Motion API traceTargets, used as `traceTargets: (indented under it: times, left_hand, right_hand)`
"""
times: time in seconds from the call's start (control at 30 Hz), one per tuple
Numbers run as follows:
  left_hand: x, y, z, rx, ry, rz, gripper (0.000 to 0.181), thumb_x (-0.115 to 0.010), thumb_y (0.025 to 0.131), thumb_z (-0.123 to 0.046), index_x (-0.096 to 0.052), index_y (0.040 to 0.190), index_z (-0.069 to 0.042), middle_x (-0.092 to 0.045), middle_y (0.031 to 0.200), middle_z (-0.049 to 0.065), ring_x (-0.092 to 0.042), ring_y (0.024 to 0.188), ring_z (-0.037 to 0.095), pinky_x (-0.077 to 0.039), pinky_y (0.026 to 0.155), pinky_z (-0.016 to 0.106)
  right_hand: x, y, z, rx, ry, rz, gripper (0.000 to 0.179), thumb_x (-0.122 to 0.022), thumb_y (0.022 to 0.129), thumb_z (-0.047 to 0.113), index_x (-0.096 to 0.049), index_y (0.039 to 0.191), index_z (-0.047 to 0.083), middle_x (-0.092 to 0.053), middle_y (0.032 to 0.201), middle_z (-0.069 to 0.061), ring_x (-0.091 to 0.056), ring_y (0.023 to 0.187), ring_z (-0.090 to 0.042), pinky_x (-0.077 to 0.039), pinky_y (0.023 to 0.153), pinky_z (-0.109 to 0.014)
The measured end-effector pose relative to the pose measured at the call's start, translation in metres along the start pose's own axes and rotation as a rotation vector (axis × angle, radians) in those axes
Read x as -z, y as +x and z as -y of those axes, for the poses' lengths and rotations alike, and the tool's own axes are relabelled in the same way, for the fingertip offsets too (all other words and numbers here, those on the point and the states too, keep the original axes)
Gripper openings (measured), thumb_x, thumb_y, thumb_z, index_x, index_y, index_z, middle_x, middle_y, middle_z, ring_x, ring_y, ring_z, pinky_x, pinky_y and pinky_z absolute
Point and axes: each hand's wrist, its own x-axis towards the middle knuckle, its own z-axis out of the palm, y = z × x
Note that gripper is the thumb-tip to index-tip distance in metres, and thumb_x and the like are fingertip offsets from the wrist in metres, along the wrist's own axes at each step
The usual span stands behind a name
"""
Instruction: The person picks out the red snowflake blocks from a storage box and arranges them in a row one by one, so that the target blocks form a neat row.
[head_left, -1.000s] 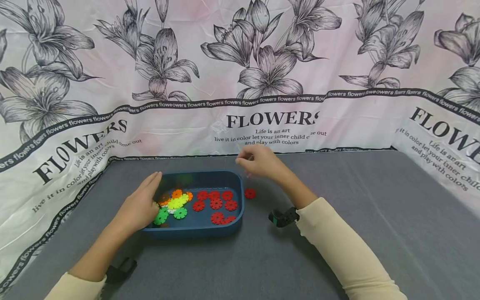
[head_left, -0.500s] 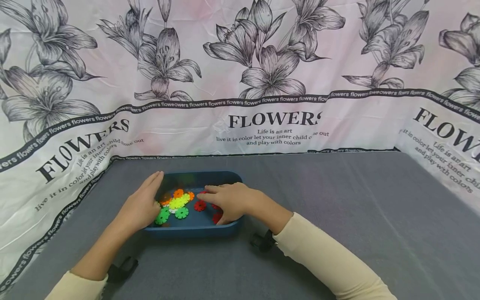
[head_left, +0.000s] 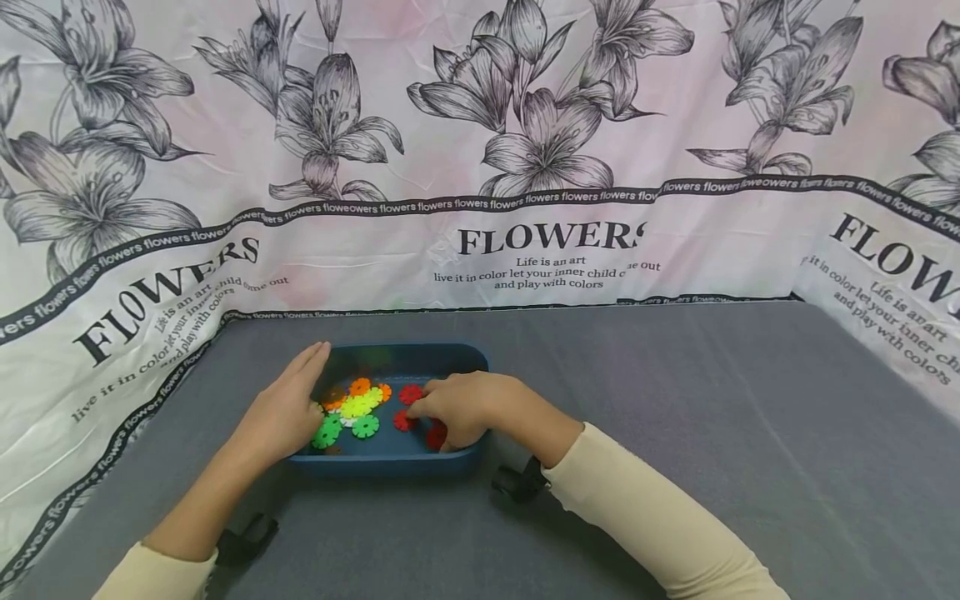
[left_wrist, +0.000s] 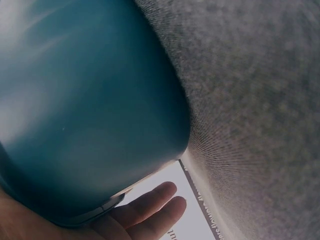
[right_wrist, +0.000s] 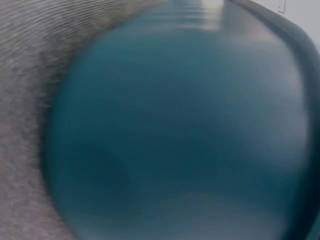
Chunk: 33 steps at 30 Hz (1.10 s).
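Observation:
In the head view a dark blue tray (head_left: 390, 458) stands on the grey table. My left hand (head_left: 283, 412) rests over its left end, fingers nearly straight. The left wrist view shows two fingers (left_wrist: 150, 210) of it extending past the tray's rim. My right hand (head_left: 461, 408) reaches over the right end into the tray, fingers bent down and apart among flower-shaped red plastic discs (head_left: 410, 394). The hand hides most of these, and no grip on one can be seen. Green discs (head_left: 365, 426), yellow discs (head_left: 358, 405) and orange discs (head_left: 360, 386) lie in the left half.
Behind the table hangs a white cloth (head_left: 540, 158) printed with flowers and lettering. Grey table cloth (head_left: 675, 392) surrounds the tray. In the right wrist view the tray's outer wall (right_wrist: 175, 120) fills most of the picture, blurred.
My right hand has come from beyond the tray's far right corner down into the tray, then its fingers have drawn closer among the red discs. The left hand has stayed at the tray's end.

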Motion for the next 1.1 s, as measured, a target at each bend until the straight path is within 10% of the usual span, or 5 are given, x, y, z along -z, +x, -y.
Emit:
traceTargets:
  times: [0.67,1.1]
  left_hand:
    - [0.000,0.001,0.001,-0.009,0.001,0.005,0.081,-0.040,0.081,0.013,-0.020,0.158,0.003,-0.020,0.161,0.025,-0.045,0.112,0.039,-0.029,0.049,0.033]
    - [-0.002,-0.001,0.000,-0.002,-0.005,0.000,0.080,-0.040,0.081,0.012,-0.021,0.158,0.003,-0.020,0.161,0.024,-0.045,0.115,0.040,-0.029,0.050,0.035]
  right_hand:
    - [-0.001,-0.007,-0.005,0.163,0.183,-0.017,0.036,-0.063,0.088,-0.009,-0.070,0.115,0.015,-0.059,0.106,0.007,-0.050,0.097,-0.008,-0.047,0.079,-0.020]
    - [-0.007,-0.003,-0.003,0.290,0.219,-0.105,0.030,-0.067,0.088,-0.006,-0.071,0.110,0.013,-0.059,0.099,0.005,-0.050,0.093,-0.010,-0.046,0.074,-0.018]
